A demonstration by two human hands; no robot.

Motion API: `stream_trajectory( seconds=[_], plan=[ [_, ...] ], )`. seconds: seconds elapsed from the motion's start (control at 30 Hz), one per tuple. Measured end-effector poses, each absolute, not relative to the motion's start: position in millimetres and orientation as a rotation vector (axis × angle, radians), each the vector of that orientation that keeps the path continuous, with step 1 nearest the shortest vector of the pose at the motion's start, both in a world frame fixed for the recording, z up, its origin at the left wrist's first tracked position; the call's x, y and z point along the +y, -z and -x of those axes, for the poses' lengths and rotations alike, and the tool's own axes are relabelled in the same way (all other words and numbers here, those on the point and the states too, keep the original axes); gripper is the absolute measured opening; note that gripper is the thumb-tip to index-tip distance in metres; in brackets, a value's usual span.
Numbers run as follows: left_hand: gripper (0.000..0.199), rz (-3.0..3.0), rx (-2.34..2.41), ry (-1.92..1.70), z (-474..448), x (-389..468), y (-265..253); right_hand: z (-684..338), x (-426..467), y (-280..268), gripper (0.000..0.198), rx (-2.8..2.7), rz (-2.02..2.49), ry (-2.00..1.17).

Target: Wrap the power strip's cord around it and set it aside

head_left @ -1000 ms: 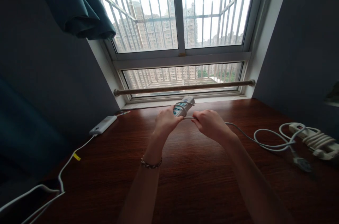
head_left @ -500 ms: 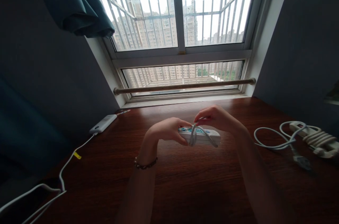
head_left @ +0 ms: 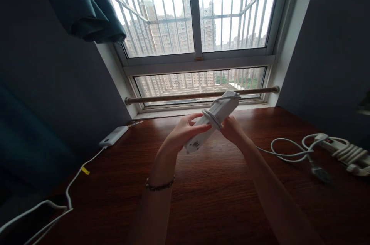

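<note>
A white power strip point(head_left: 224, 107) is held tilted above the wooden table, its far end raised toward the window and its plain underside turned to me. My left hand point(head_left: 185, 131) grips the near part, thumb across the underside. Around the strip's middle runs its white cord point(head_left: 212, 118) in a few turns. Just right of those turns, my right hand point(head_left: 231, 127) is closed by the strip's edge, pinching the cord; its fingertips are partly hidden behind the strip. From there the cord trails right to loose loops point(head_left: 289, 154) and a plug point(head_left: 321, 175) on the table.
Another white power strip point(head_left: 332, 144) wrapped in its own cord point(head_left: 354, 152) lies at the right edge of the table point(head_left: 202, 195). At left lies a white device point(head_left: 114, 137) with a cable point(head_left: 75, 175) bearing a yellow tag. A window with a rail point(head_left: 173, 97) stands behind.
The power strip has been lifted and turned, from sockets up and roughly level to underside showing and slanted. My right hand has moved down beside it, and the loose cord has shifted left.
</note>
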State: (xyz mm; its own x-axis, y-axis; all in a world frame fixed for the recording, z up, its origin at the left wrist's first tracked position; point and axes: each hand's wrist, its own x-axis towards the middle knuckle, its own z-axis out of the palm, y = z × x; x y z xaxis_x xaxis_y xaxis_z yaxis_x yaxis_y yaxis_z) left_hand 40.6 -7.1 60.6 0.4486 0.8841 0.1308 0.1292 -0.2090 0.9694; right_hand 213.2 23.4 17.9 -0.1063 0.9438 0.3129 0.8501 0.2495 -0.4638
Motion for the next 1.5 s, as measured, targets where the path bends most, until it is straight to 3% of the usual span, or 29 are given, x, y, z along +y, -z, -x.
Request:
stream_trajectory(
  seconds=[0.13, 0.23, 0.5, 0.67, 0.8, 1.13, 1.5],
  plan=[
    [0.077, -1.562, 1.081, -1.064, -47.1, 11.0, -47.6, -215.4, 25.8, -5.3, 0.042, -2.014, 1.635, -0.200],
    [0.073, -1.497, 1.068, -1.172, -51.1, 20.6, -40.1, -211.5, 26.4, 6.7, 0.049, -2.173, 1.526, -0.317],
    [0.064, -1.509, 1.268, -1.371, -42.8, 34.0, -33.5, -212.6, 20.5, -0.8, 0.027, -2.317, 1.580, -0.251],
    [0.061, -1.687, 1.694, -1.450, -32.7, 35.4, -33.3, -210.7, 4.1, -17.7, 0.023, -2.335, 1.515, -0.169],
    [0.061, -1.993, 1.885, -1.317, -27.0, 33.8, -33.1, -206.6, -8.4, -28.6, 0.027, -2.352, 1.469, -0.013],
    [0.061, -2.585, 1.629, -0.746, -40.3, 22.5, -30.4, -214.5, -11.3, -38.1, 0.025, -2.380, 1.514, 0.242],
    [0.042, -2.620, 1.569, -0.765, -48.5, 16.5, -28.4, -226.9, -28.8, -53.4, 0.022, -2.404, 1.390, 0.277]
  ],
)
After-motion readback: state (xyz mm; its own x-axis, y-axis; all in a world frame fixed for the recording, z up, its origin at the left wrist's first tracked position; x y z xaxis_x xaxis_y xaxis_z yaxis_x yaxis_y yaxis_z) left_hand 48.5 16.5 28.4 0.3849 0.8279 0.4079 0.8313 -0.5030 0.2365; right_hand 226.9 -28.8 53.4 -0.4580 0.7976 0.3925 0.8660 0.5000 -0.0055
